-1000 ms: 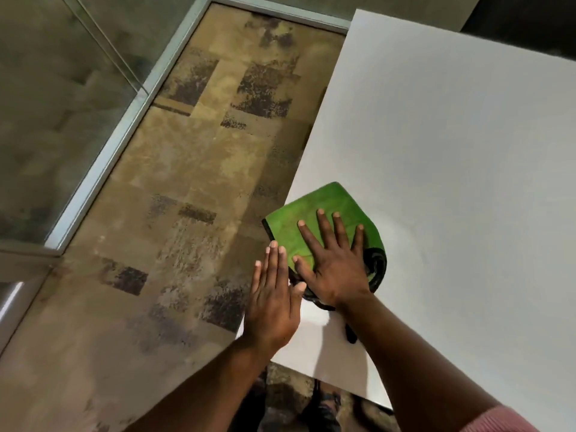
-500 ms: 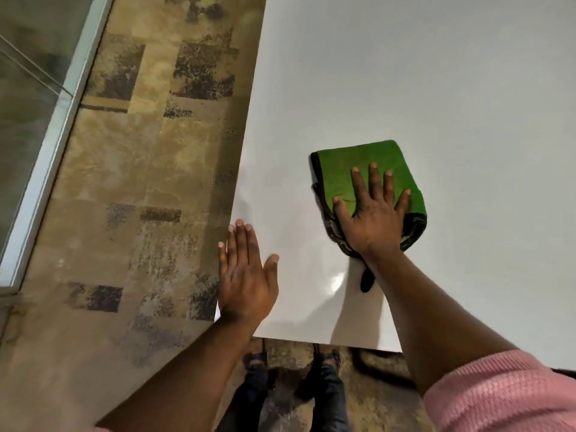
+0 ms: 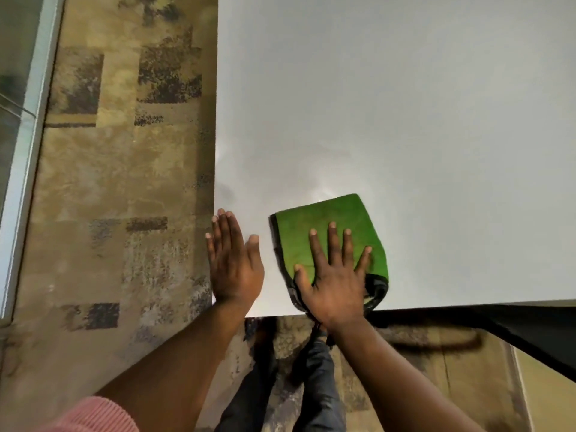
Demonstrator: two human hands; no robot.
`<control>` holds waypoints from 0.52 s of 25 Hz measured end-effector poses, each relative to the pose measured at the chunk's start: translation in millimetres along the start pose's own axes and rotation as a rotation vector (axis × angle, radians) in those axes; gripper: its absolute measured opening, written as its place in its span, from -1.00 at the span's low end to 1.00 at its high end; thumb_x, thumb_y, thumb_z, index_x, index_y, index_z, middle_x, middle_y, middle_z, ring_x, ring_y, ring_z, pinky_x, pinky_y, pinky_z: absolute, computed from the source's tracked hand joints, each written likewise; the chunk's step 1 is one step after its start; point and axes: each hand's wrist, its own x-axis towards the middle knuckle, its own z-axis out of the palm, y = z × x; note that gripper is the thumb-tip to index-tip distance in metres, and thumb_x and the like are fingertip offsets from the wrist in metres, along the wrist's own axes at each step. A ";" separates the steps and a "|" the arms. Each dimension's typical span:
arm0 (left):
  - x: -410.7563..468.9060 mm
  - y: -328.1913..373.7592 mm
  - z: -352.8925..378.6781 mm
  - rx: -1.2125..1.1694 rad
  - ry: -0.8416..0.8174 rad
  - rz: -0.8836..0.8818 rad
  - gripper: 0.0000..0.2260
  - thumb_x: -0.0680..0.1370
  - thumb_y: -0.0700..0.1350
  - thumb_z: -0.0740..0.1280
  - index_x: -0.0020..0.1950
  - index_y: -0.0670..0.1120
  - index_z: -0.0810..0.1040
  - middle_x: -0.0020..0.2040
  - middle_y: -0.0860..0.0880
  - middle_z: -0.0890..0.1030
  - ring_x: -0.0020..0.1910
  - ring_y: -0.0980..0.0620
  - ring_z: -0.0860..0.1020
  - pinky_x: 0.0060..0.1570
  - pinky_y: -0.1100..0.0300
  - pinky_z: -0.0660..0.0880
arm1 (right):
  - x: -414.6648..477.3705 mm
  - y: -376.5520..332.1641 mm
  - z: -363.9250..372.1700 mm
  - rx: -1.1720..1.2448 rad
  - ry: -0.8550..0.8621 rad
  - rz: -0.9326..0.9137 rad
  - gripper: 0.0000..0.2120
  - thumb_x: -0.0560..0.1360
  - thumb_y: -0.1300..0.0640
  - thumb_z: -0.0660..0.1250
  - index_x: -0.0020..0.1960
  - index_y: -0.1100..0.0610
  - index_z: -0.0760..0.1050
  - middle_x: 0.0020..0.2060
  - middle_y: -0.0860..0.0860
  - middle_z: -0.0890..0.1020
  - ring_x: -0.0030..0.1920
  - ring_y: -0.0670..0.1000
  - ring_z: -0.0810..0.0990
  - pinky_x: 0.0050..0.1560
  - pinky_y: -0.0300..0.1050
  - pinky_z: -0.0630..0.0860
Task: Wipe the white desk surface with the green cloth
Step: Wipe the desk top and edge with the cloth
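Observation:
The white desk [image 3: 389, 104] fills the upper right of the view, with its near left corner just in front of me. A folded green cloth [image 3: 324, 222] with a dark edge lies near the desk's front edge. My right hand [image 3: 335, 285] presses flat on the cloth with fingers spread, covering its near half. My left hand [image 3: 233, 263] rests flat on the desk's left corner, fingers together and holding nothing, a short gap left of the cloth.
Patterned brown carpet [image 3: 124, 182] lies left of and below the desk. A glass partition with a metal frame [image 3: 28, 151] runs along the far left. My legs [image 3: 280, 385] stand at the front edge. A dark shape [image 3: 530, 332] sits under the desk at the right.
My right hand has slid the cloth from farther up the desk back toward the front edge. My left hand has stayed at the left corner.

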 end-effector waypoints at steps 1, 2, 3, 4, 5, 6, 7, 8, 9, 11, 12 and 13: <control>0.3 0.4 -2.8 -0.067 -0.011 -0.016 -0.37 0.72 0.13 -0.11 0.68 -0.23 0.05 0.70 -0.16 0.07 0.70 -0.08 0.00 0.66 -0.09 -0.04 | -7.9 -15.9 4.3 0.002 -0.014 -0.090 -0.28 0.63 -0.37 0.02 0.71 -0.13 -0.01 0.71 0.04 -0.05 0.70 0.19 -0.13 0.57 0.47 -0.25; 0.6 0.1 -5.6 -0.126 -0.031 -0.030 -0.37 0.71 0.14 -0.11 0.69 -0.20 0.02 0.71 -0.13 0.04 0.70 -0.04 -0.04 0.67 -0.07 -0.08 | -16.6 -28.5 7.9 0.007 -0.031 -0.169 -0.28 0.63 -0.37 0.02 0.71 -0.13 0.00 0.71 0.04 -0.05 0.70 0.18 -0.13 0.57 0.46 -0.25; 1.6 -1.3 -8.7 -0.182 -0.054 -0.037 -0.37 0.71 0.14 -0.09 0.70 -0.18 -0.01 0.71 -0.10 0.01 0.70 0.00 -0.07 0.67 -0.06 -0.11 | -25.0 -36.8 10.3 0.011 -0.050 -0.230 -0.29 0.64 -0.37 0.02 0.71 -0.14 0.00 0.71 0.03 -0.05 0.70 0.17 -0.15 0.57 0.46 -0.25; 2.0 -3.0 -13.0 -0.228 -0.080 -0.035 -0.37 0.71 0.15 -0.06 0.70 -0.15 -0.03 0.72 -0.07 -0.02 0.69 0.04 -0.10 0.67 -0.04 -0.14 | -32.9 -40.4 10.5 0.010 -0.078 -0.275 -0.31 0.65 -0.37 0.00 0.71 -0.15 0.00 0.71 0.02 -0.05 0.70 0.15 -0.18 0.57 0.44 -0.26; 1.5 -4.6 -18.5 -0.247 -0.109 -0.021 -0.37 0.70 0.15 -0.03 0.70 -0.13 -0.04 0.72 -0.05 -0.03 0.68 0.08 -0.12 0.67 -0.03 -0.17 | -38.3 -40.0 7.3 0.009 -0.111 -0.307 -0.32 0.66 -0.37 -0.02 0.70 -0.16 -0.02 0.71 0.01 -0.07 0.69 0.13 -0.23 0.57 0.42 -0.30; 0.2 -5.6 -23.4 -0.224 -0.136 0.016 -0.37 0.71 0.14 0.02 0.71 -0.11 -0.04 0.71 -0.03 -0.04 0.68 0.09 -0.13 0.66 -0.02 -0.18 | -40.0 -36.8 1.9 0.020 -0.151 -0.332 -0.33 0.67 -0.38 -0.05 0.70 -0.17 -0.04 0.71 -0.01 -0.09 0.69 0.10 -0.28 0.57 0.38 -0.36; -2.0 -5.4 -27.4 -0.168 -0.163 0.077 -0.39 0.72 0.10 0.07 0.71 -0.09 -0.02 0.71 -0.02 -0.05 0.68 0.08 -0.13 0.66 -0.03 -0.18 | -39.7 -32.7 -5.3 0.045 -0.191 -0.349 -0.35 0.67 -0.37 -0.07 0.70 -0.18 -0.04 0.71 -0.03 -0.10 0.68 0.08 -0.30 0.56 0.34 -0.41; -5.1 -3.4 -32.3 -0.097 -0.190 0.156 -0.41 0.73 0.05 0.14 0.71 -0.07 0.03 0.71 -0.02 -0.03 0.69 0.04 -0.12 0.66 -0.06 -0.16 | -40.3 -28.8 -15.0 0.077 -0.214 -0.358 -0.37 0.68 -0.36 -0.07 0.70 -0.18 0.01 0.71 -0.05 -0.08 0.69 0.06 -0.26 0.57 0.29 -0.42; -8.1 0.0 -36.9 -0.035 -0.209 0.248 -0.43 0.72 -0.01 0.20 0.69 -0.06 0.11 0.71 -0.04 0.01 0.70 -0.01 -0.08 0.65 -0.10 -0.12 | -42.0 -25.6 -24.8 0.113 -0.206 -0.350 -0.39 0.70 -0.33 -0.04 0.68 -0.15 0.11 0.70 -0.05 0.01 0.70 0.06 -0.15 0.61 0.26 -0.36; -10.6 13.2 -45.1 0.020 -0.236 0.451 -0.50 0.67 -0.12 0.31 0.62 -0.08 0.33 0.68 -0.09 0.19 0.68 -0.14 0.08 0.64 -0.21 0.01 | -48.2 -18.5 -43.0 0.179 -0.094 -0.255 -0.49 0.71 -0.22 0.09 0.59 -0.06 0.37 0.63 0.00 0.30 0.65 0.09 0.21 0.64 0.24 -0.04; -9.0 22.5 -48.4 0.034 -0.253 0.539 -0.53 0.66 -0.16 0.33 0.58 -0.09 0.40 0.65 -0.10 0.25 0.67 -0.17 0.15 0.63 -0.24 0.05 | -50.3 -12.2 -50.8 0.194 0.000 -0.166 -0.55 0.70 -0.15 0.17 0.52 -0.01 0.47 0.56 0.02 0.43 0.58 0.11 0.34 0.60 0.24 0.14; -6.1 33.3 -51.1 0.052 -0.285 0.598 -0.56 0.66 -0.18 0.31 0.56 -0.09 0.43 0.64 -0.09 0.29 0.66 -0.17 0.19 0.63 -0.24 0.06 | -51.4 -4.2 -57.2 0.207 0.080 -0.049 -0.60 0.68 -0.08 0.25 0.46 0.02 0.52 0.49 0.05 0.50 0.50 0.12 0.44 0.53 0.23 0.28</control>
